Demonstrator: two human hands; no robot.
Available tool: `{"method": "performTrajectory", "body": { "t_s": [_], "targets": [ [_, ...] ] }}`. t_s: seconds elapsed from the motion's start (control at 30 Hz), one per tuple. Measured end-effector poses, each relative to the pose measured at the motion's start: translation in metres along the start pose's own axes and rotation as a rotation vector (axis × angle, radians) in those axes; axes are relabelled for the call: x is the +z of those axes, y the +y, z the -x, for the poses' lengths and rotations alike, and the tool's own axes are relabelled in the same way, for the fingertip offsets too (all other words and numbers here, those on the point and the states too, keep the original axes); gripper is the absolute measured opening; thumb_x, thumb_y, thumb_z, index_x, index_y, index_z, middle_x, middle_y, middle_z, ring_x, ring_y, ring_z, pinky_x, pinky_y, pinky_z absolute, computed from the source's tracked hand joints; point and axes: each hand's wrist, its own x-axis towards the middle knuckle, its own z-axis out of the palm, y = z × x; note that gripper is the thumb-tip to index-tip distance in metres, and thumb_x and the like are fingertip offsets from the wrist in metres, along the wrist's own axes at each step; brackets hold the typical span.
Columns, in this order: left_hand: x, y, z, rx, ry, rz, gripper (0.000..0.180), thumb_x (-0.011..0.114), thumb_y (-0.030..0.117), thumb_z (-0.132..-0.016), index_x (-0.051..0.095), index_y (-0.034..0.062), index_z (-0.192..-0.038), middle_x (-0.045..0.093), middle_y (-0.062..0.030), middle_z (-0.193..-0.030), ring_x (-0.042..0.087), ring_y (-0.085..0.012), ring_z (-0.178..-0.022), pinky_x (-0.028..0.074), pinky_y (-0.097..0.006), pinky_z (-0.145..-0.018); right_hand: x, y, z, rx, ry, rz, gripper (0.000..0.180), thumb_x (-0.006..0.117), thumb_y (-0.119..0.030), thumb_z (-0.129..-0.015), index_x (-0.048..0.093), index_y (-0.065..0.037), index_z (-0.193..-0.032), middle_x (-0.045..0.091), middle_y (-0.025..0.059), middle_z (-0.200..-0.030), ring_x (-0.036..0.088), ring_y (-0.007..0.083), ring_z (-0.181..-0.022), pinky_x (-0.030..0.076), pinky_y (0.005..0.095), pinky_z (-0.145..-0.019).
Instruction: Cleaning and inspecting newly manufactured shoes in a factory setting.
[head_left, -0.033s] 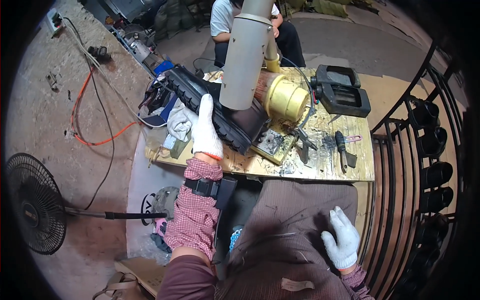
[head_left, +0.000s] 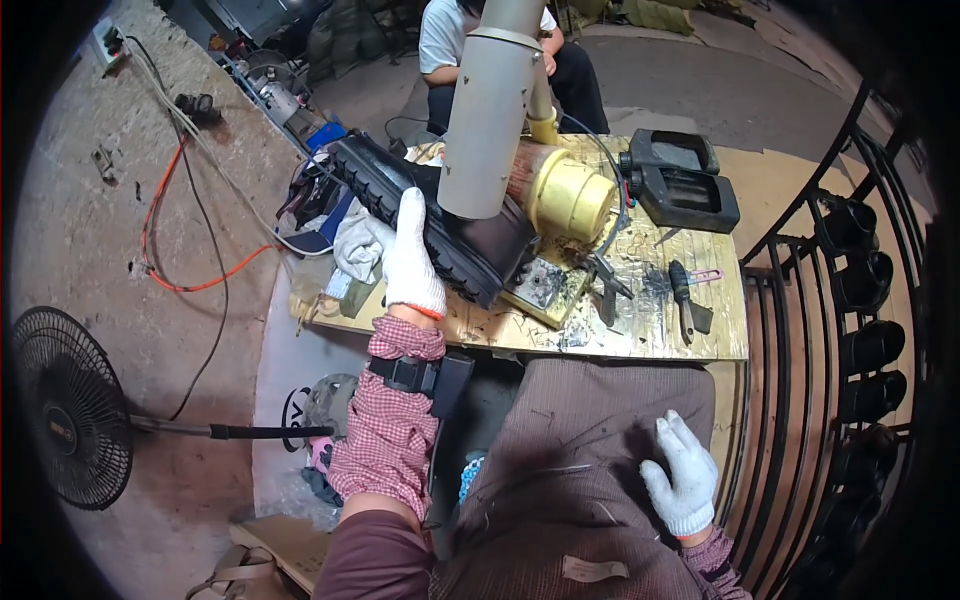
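Nothing is shifting between the two frames: both hands are staying where they were. The left hand (head_left: 413, 262), in a white glove, is lying flat with its fingers stretched along the black ribbed part (head_left: 430, 215), which is resting slantwise on the left end of the counter (head_left: 640, 338) beside a white rag (head_left: 352, 245); it seems to be pressing rather than gripping. The right hand (head_left: 682, 482) is resting open on the person's lap, holding nothing. A yellow cylinder (head_left: 570, 195) is sitting just right of the black part.
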Motion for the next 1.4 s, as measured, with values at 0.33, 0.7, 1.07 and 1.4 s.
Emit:
{"method": "performTrajectory", "body": {
  "t_s": [0.33, 0.7, 1.07, 1.4],
  "targets": [
    [-0.009, 0.004, 0.077, -0.104, 0.155, 0.148, 0.069, 0.072, 0.028, -0.099, 0.033, 0.0190, -0.156, 0.058, -0.0100, -0.140, 0.063, -0.0250, -0.119, 0.056, -0.044, -0.100, 0.016, -0.053, -0.125, -0.500, 0.025, 0.001, 0.057, 0.067, -0.009, -0.086, 0.061, -0.010, -0.143, 0.068, 0.0122, -0.130, 0.066, 0.0337, -0.112, 0.052, 0.0429, -0.092],
    [-0.019, 0.014, 0.086, -0.049, 0.200, -0.021, 0.112, 0.078, 0.042, -0.092, 0.001, 0.0136, -0.168, 0.035, -0.0135, -0.161, 0.042, -0.0295, -0.140, 0.044, -0.044, -0.111, 0.073, -0.015, -0.081, -0.471, -0.422, 0.151, 0.010, 0.060, -0.014, -0.087, 0.064, -0.014, -0.096, 0.066, 0.0070, -0.082, 0.067, 0.0282, -0.079, 0.054, 0.0429, -0.075],
    [-0.004, 0.010, 0.002, -0.027, 0.227, 0.224, 0.042, 0.075, 0.031, -0.098, 0.061, 0.0123, -0.132, 0.069, -0.0061, -0.121, 0.071, -0.0232, -0.102, 0.063, -0.043, -0.089, 0.005, 0.031, 0.064, 0.302, -0.071, -0.069, 0.042, 0.073, -0.012, -0.083, 0.071, -0.006, -0.125, 0.074, 0.0149, -0.104, 0.070, 0.0340, -0.090, 0.055, 0.0401, -0.083],
    [-0.024, 0.017, 0.064, -0.047, 0.167, 0.271, 0.049, 0.074, 0.031, -0.098, 0.056, 0.0104, -0.139, 0.069, -0.0082, -0.122, 0.070, -0.0256, -0.105, 0.061, -0.044, -0.092, 0.027, -0.039, -0.106, -0.441, -0.006, -0.078, 0.052, 0.068, -0.009, -0.088, 0.062, -0.006, -0.140, 0.071, 0.0143, -0.125, 0.068, 0.0311, -0.106, 0.053, 0.0402, -0.088]
  ]
}}
